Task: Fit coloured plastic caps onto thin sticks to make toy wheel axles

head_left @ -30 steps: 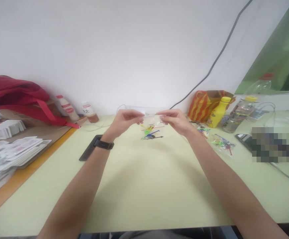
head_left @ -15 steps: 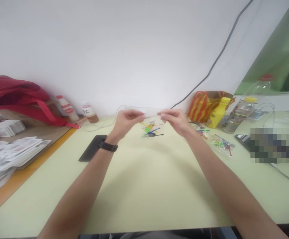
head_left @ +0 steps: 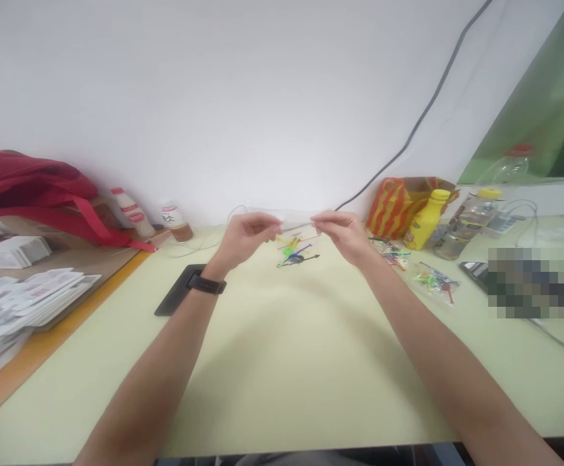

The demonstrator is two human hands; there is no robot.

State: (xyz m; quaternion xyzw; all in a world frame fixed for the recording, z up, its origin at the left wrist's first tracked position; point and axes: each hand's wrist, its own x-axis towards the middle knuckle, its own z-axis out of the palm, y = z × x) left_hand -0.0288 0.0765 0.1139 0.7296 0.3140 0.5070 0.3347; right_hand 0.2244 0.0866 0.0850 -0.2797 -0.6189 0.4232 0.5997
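Observation:
A small clear plastic bag (head_left: 299, 234) hangs between my two hands above the table. My left hand (head_left: 251, 238) is closed in a pinch on one top corner, and a dark band circles that wrist. The other top corner is pinched between the thumb and fingers of my right hand (head_left: 344, 233). Thin coloured plastic pieces (head_left: 293, 251) in yellow, green, blue, red and black show in the lower part of the bag. One black piece ends in an arrowhead. Whether the bag's mouth is sealed, I cannot tell.
Right of my right wrist lie more bags of coloured pieces (head_left: 433, 283), by a yellow bottle (head_left: 426, 220) and a striped bag (head_left: 389, 208). A black phone-like slab (head_left: 178, 294) lies beside my left forearm. White card stacks (head_left: 34, 301) and a red bag (head_left: 30, 184) stand left.
Both hands keep their pinch on the bag. My right fingertips have shifted slightly, and my left wrist has moved a little to the left.

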